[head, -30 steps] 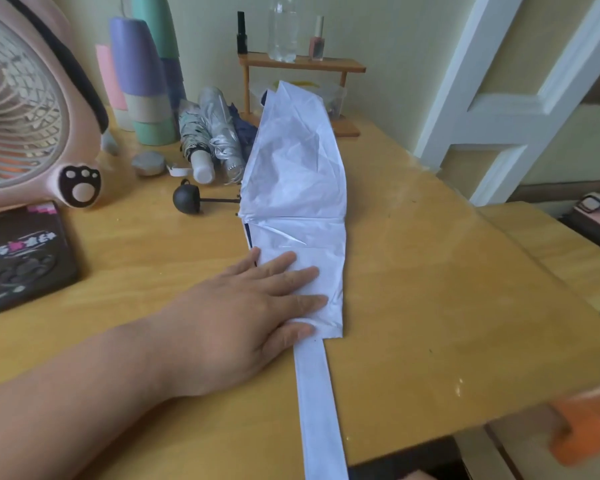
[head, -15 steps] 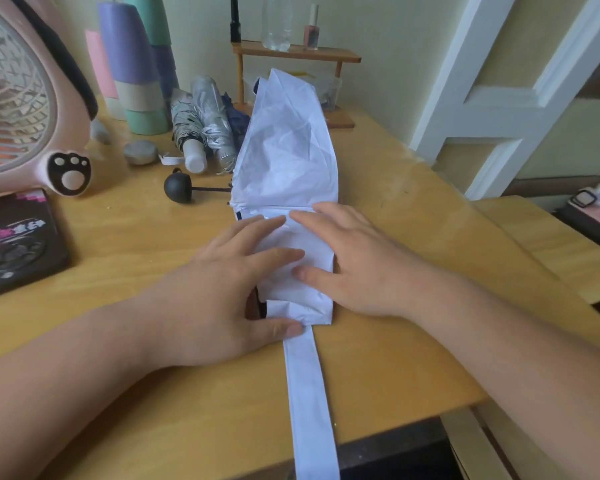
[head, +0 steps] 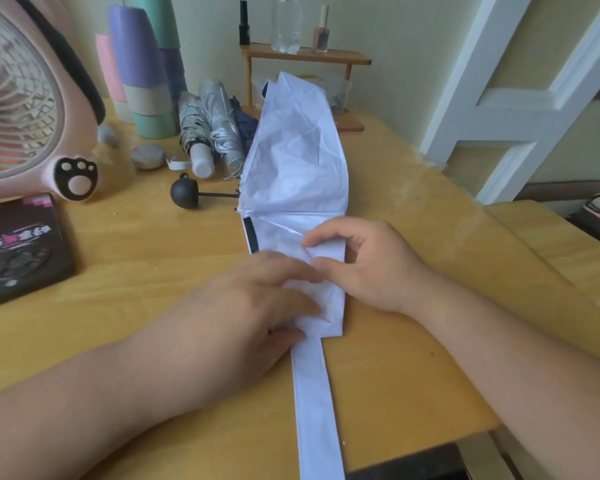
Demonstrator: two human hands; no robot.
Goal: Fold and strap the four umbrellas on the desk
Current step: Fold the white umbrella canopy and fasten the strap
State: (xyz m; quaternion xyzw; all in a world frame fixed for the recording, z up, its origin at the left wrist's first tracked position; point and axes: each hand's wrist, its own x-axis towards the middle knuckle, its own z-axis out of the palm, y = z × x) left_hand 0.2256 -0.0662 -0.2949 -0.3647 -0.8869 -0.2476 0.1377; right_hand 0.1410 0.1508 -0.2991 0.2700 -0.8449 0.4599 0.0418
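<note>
Change since earlier frames: the right grip [head: 371,268], which lay flat on the cloth half a second ago, now has its fingers curled at the cloth's right edge. The left grip [head: 257,306] has stayed on the near-left part.
White umbrella [head: 291,161]: lies flattened on the worktop [head: 413,358], centre of scene, as one long band of creased canopy.
Long axis: runs near to far. The far end rises in loose folds and the near end narrows into a strap [head: 314,393] that hangs over the near edge.
Governing relation: the near section of the band lies between the two grips, with its right edge at the right grip's fingertips and its left part under the left palm. Judged from this, any fold or roll will run across the axis, from right to left.
Right grip, state: forefinger and thumb appear to pinch a crease of cloth at the right edge. The wrist comes in from the near right.
Left grip, state: fingers nearly straight, pressing the cloth flat and grasping nothing.
Nearer hand: both are on the cloth, and the right one is on the free edge.
Black knob [head: 184,192]: sits on a thin rod just left of the band, with the rod's tip at the band's left edge.
Folded umbrellas [head: 208,133]: lie far left of the band, near the stacked cups [head: 146,81].
Surroundings: fan [head: 32,98] and black box [head: 18,247] at the left, wooden shelf [head: 305,58] at the far side.
</note>
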